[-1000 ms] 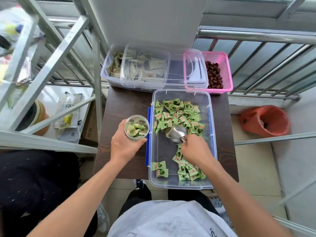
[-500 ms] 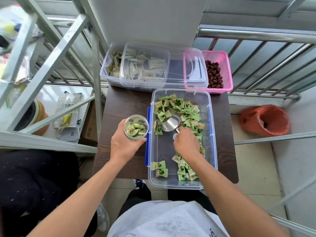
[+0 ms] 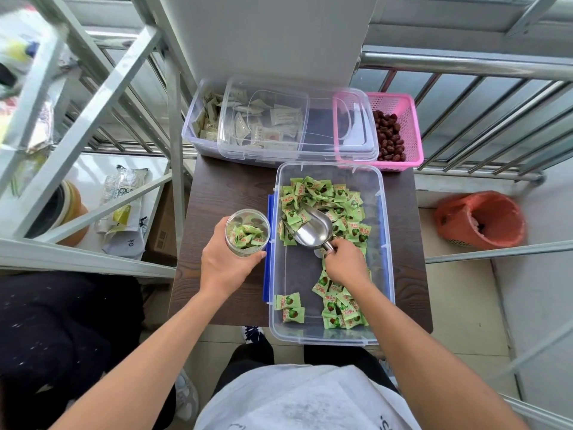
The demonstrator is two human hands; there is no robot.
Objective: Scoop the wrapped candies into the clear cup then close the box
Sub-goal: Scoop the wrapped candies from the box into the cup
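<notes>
A clear plastic box [image 3: 386,274] lies open on a dark wooden table [image 3: 223,193], holding several green wrapped candies [image 3: 322,193]. My right hand [image 3: 345,262] grips the handle of a metal scoop [image 3: 311,229] inside the box, its mouth pointing up-left with two or three candies at its lip. My left hand [image 3: 226,268] holds a clear cup [image 3: 247,232] partly filled with green candies, just left of the box's blue-clipped side. More candies lie at the box's near right corner [image 3: 338,308].
The clear lid [image 3: 341,125] rests across a second clear box of pale sachets [image 3: 198,125] and a pink basket of red dates [image 3: 400,131] at the table's far edge. Metal railings stand behind and left. An orange bin [image 3: 480,218] sits on the floor at right.
My right hand has pushed the scoop forward and to the left through the candy pile; a few candies now sit at its mouth. My left hand and the cup stayed put.
</notes>
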